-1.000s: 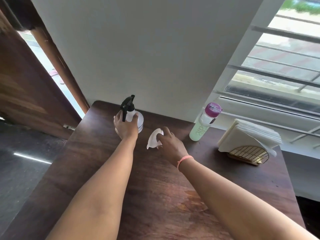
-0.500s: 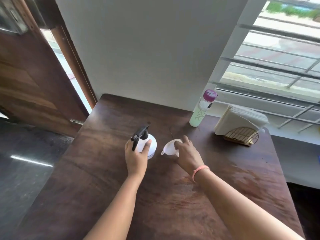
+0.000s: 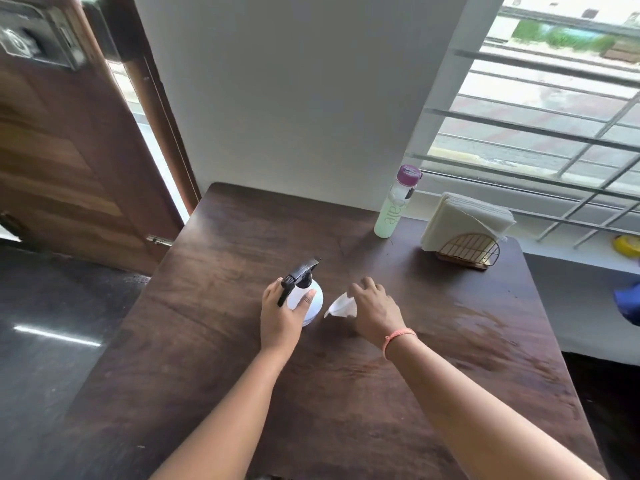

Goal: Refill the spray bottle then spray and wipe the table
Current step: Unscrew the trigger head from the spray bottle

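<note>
Bare forearms, orange wristband (image 3: 399, 337)

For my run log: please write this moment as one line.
left hand grips spray bottle | right hand on funnel | sprayer head on

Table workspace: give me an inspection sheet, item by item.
Surface: dark wooden table, pale smeared patches toward its right side.
Job's things: white spray bottle, black trigger head on, upright; white funnel beside it; green water bottle, purple cap on, upright at the back; napkins in a gold holder.
Clutter: nothing seen.
Grippers: left hand holds the spray bottle in its grip; right hand over the funnel, contact unclear.
Cables: nothing seen.
Surroundings: wooden door left, barred window right.
</note>
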Demonstrator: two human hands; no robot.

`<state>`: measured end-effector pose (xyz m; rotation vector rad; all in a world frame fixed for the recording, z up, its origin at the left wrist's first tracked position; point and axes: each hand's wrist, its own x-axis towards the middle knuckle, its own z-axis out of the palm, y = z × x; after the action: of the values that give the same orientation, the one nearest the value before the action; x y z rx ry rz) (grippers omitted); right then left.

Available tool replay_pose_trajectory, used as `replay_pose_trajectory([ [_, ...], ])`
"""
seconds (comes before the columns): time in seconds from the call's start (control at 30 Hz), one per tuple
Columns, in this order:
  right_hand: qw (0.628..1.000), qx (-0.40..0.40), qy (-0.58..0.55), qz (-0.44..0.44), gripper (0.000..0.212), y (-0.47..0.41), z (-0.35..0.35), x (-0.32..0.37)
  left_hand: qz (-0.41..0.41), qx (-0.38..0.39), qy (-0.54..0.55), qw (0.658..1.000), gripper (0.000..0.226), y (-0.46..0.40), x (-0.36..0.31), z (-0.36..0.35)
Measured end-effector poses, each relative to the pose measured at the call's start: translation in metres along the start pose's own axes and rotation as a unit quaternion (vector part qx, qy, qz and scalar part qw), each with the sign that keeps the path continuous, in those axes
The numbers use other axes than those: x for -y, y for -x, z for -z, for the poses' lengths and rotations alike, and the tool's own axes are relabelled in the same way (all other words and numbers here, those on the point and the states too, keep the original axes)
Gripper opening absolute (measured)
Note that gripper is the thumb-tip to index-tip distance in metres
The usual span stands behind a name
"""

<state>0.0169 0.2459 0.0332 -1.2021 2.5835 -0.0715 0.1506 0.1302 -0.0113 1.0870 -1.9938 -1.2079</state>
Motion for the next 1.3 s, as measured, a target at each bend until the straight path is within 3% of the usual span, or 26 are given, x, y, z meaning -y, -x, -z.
replay_pose_trajectory([
  [0.27,0.98,-0.14,-0.131,0.044,0.032,0.006,0.031,0.037,0.04,0.055,-0.002,0.998,0.048,0.005,-0.006,0.002],
  [0.43,0.961,-0.096,-0.232,0.119,0.046,-0.002,0.04,0.055,0.04,0.07,-0.069,0.994,0.069,-0.004,-0.009,0.004],
  [0.53,0.96,-0.07,-0.224,0.155,0.034,-0.007,0.036,0.06,0.043,0.092,-0.095,0.99,0.065,-0.008,-0.013,0.007],
  [0.63,0.963,-0.06,-0.204,0.168,0.027,-0.009,0.037,0.066,0.075,0.083,-0.104,0.988,0.039,-0.011,-0.018,0.008],
  [0.87,0.972,-0.046,-0.126,0.195,0.02,-0.016,0.05,0.076,0.107,0.127,-0.121,0.979,0.034,-0.017,-0.024,0.01],
  [1.0,0.97,-0.043,-0.082,0.225,0.032,-0.02,0.058,0.08,0.109,0.15,-0.122,0.975,0.047,-0.022,-0.01,0.012],
  [1.3,0.955,-0.062,-0.094,0.275,0.046,-0.024,0.062,0.076,0.065,0.192,-0.111,0.973,0.039,-0.03,-0.013,0.016],
])
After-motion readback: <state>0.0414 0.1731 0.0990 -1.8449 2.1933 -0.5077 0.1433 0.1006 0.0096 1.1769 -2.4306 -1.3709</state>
